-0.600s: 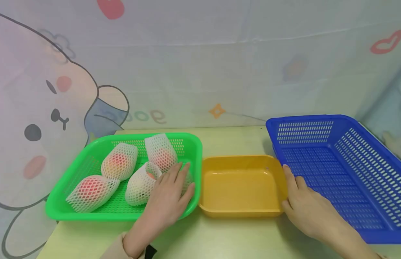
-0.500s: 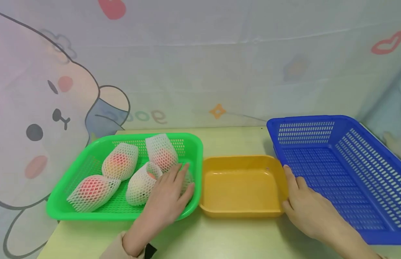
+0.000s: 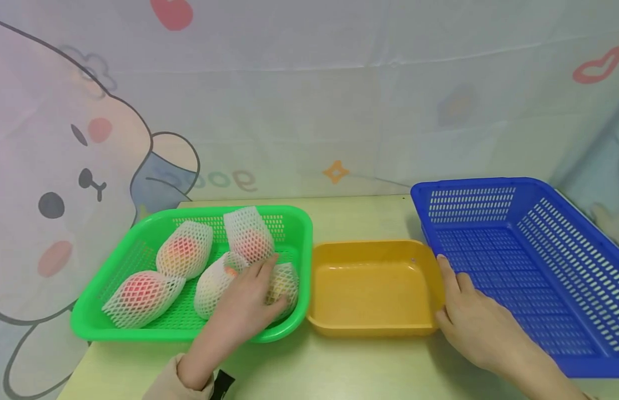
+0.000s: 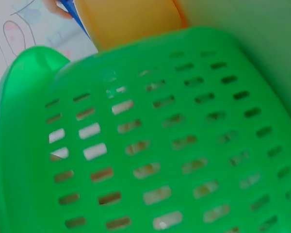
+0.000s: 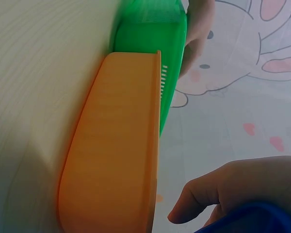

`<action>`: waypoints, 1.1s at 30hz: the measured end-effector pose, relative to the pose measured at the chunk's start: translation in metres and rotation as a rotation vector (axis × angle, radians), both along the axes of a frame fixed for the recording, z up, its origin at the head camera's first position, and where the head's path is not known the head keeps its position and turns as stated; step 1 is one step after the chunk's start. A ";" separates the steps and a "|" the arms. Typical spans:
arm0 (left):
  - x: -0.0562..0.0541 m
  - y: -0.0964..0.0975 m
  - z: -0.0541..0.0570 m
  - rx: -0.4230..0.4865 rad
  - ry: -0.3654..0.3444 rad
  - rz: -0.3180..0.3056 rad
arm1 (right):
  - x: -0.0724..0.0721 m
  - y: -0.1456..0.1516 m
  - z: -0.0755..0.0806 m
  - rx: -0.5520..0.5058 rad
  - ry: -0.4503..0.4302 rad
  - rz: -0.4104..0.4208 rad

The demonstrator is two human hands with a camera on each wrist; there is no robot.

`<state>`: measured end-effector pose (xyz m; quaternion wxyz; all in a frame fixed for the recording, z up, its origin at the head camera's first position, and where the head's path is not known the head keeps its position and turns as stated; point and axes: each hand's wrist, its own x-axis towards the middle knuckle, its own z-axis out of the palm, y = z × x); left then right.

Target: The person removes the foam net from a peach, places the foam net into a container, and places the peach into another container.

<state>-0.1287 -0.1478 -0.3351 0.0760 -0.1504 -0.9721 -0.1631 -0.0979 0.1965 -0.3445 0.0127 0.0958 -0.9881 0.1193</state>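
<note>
In the head view, several red and yellow fruits [image 3: 181,250] in white foam net sleeves lie in a green basket [image 3: 139,334]. My left hand [image 3: 244,303] reaches over its front rim and rests against the middle netted fruit [image 3: 209,289]; the fingertips are partly hidden. Its thumb points toward the rightmost netted fruit [image 3: 284,283]. My right hand [image 3: 476,322] rests at the left rim of a blue basket [image 3: 534,278], index finger extended along it. In the right wrist view, its thumb [image 5: 189,201] stands apart from the tray's rim.
An orange-yellow tray [image 3: 371,330] with nothing in it stands between the two baskets on the pale wooden table [image 3: 359,364]. A printed cloth [image 3: 309,111] hangs behind. The green basket's slotted wall [image 4: 184,126] fills most of the left wrist view.
My left hand has shifted left and toward me inside the green basket, uncovering more of the rightmost netted fruit. My right hand and the containers have stayed in place.
</note>
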 end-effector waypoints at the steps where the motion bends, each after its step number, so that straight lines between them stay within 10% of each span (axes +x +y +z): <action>1: -0.001 -0.001 0.000 -0.005 0.000 0.001 | 0.000 0.000 0.000 0.000 0.000 0.000; 33: -0.011 -0.015 -0.005 -0.067 -0.180 0.007 | -0.001 0.001 -0.002 0.002 0.030 0.009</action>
